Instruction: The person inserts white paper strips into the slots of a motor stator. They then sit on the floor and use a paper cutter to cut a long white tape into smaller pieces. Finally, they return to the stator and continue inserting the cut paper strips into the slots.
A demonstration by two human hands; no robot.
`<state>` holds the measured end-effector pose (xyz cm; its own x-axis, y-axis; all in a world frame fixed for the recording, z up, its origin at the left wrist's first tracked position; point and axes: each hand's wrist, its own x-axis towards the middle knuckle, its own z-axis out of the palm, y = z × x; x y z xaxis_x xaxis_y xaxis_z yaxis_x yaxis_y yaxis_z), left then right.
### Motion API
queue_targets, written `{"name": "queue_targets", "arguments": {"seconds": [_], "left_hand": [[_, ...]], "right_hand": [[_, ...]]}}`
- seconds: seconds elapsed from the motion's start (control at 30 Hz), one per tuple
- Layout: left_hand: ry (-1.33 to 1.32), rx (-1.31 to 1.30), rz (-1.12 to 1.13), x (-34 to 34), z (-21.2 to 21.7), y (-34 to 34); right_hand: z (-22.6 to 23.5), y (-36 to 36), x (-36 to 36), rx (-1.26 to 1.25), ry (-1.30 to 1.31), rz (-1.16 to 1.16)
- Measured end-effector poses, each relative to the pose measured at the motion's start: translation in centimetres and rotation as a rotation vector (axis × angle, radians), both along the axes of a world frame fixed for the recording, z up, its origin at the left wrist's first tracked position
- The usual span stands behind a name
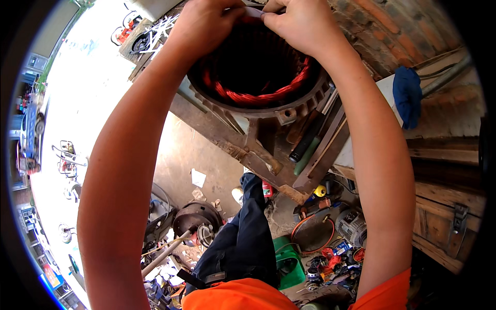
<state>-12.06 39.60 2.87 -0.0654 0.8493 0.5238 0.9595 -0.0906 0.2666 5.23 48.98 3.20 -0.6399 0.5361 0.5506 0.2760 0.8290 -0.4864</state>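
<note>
In front of me a large motor stator (pixel 289 114) rests on a worn stand, its round opening facing up. Red copper windings (pixel 258 98) run in a thick bundle around the inside of its rim. My left hand (pixel 205 25) and my right hand (pixel 302 25) meet over the far side of the stator. Both pinch a thin white strip (pixel 253 12), one hand near each end. The fingertips are partly cut off by the top edge. Deep shade hides the stator's inside.
Beside the stator lie tools, one with a black handle (pixel 305 147). A blue cloth (pixel 407 98) hangs at the right near a brick wall (pixel 398 26). Below stand a green container (pixel 289 263), a grey motor (pixel 352 227) and a rusty round drum (pixel 194 217) amid scattered scraps.
</note>
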Motion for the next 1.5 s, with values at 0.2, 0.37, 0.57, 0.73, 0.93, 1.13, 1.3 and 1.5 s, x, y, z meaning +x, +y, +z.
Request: {"name": "queue_targets", "arguments": {"seconds": [0.2, 0.37, 0.57, 0.73, 0.93, 1.13, 1.3, 1.5], "left_hand": [[0.039, -0.094, 0.049, 0.4, 0.1, -0.1], [-0.251, -0.102, 0.101, 3.0, 1.8, -1.4], [-0.196, -0.119, 0.121, 2.1, 0.7, -0.5], [0.027, -0.054, 0.074, 1.4, -0.1, -0.1], [-0.007, -0.083, 0.159, 1.9, 0.4, -0.3], [-0.049, -0.111, 0.132, 1.8, 0.7, -0.2], [0.192, -0.175, 0.135, 1.9, 0.6, 0.1], [0.122, -0.145, 0.116, 1.5, 0.6, -0.5]], "right_hand": [[0.3, 0.0, -0.5, 0.016, -0.109, -0.028], [0.1, 0.1, -0.3, -0.023, -0.002, -0.008], [0.2, 0.3, -0.5, 0.074, -0.060, 0.072], [1.2, 0.2, -1.0, 0.041, -0.241, 0.036], [1.0, -0.4, -0.6, -0.082, -0.053, 0.091], [0.3, 0.3, -0.6, 0.077, -0.106, 0.112], [2.2, -1.3, -0.5, 0.008, -0.279, 0.026], [1.4, 0.0, -0.8, 0.125, -0.241, 0.117]]}}
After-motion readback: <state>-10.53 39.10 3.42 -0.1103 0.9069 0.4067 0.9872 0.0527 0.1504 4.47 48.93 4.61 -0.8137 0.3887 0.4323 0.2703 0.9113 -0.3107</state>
